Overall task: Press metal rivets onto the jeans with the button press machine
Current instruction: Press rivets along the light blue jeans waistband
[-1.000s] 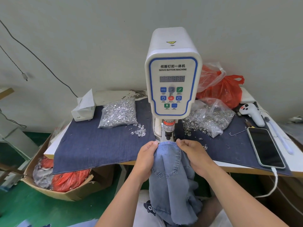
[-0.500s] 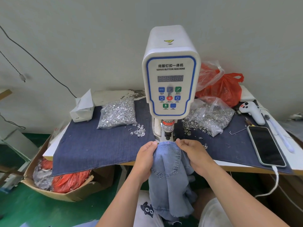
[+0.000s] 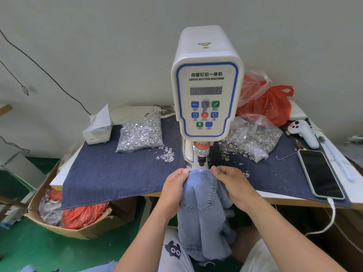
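Note:
The white servo button machine (image 3: 206,91) stands at the table's middle, its press head (image 3: 201,156) pointing down. Light blue jeans (image 3: 202,209) hang from the table's front edge, their top edge lying just under the press head. A small metal rivet (image 3: 200,170) shows on that top edge. My left hand (image 3: 174,190) pinches the denim on the left of the rivet. My right hand (image 3: 231,183) pinches it on the right. Both hands hold the fabric stretched between them.
A bag of silver studs (image 3: 141,134) lies left of the machine, with loose studs (image 3: 166,155) beside it. A bag of ring caps (image 3: 253,139) lies to the right. A phone (image 3: 320,173), a white controller (image 3: 303,132), a tissue box (image 3: 97,128) and red bags (image 3: 269,103) sit on the table.
The jeans' top edge has slid slightly toward me, so a rivet now shows on it below the press head. Both hands keep their pinch.

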Available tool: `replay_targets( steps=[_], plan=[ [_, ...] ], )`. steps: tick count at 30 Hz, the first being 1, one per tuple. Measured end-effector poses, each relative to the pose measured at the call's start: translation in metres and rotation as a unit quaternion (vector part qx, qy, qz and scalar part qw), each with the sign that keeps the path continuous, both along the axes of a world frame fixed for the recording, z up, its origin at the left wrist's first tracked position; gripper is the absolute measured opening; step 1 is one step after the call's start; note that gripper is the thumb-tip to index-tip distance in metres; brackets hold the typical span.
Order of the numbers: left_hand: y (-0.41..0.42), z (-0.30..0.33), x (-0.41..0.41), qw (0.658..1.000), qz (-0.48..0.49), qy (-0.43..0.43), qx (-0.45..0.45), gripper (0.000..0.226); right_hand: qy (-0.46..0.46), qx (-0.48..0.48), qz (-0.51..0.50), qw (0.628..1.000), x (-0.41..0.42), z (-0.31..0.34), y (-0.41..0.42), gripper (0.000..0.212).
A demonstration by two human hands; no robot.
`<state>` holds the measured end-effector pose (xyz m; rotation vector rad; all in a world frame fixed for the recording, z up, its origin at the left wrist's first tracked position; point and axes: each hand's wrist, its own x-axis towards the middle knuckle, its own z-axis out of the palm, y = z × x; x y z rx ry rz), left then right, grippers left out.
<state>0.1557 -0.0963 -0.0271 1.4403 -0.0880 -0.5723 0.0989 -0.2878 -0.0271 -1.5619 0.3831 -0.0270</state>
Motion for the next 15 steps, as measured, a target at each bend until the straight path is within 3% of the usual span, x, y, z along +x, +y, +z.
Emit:
replay_targets(
  steps=[6,10,15],
  plan=[
    [0.012,0.006,-0.012,0.997,-0.046,-0.003,-0.061,0.035,-0.006,0.051,0.073,0.996,-0.007,0.001,-0.006,0.030],
    [0.020,0.019,-0.022,0.995,-0.076,-0.016,-0.058,0.026,0.029,0.109,0.101,0.989,-0.016,0.022,-0.008,0.038],
    [0.022,0.033,-0.030,0.979,-0.151,-0.132,0.040,0.037,0.018,-0.088,0.188,0.978,-0.030,0.054,-0.001,0.036]
  ],
)
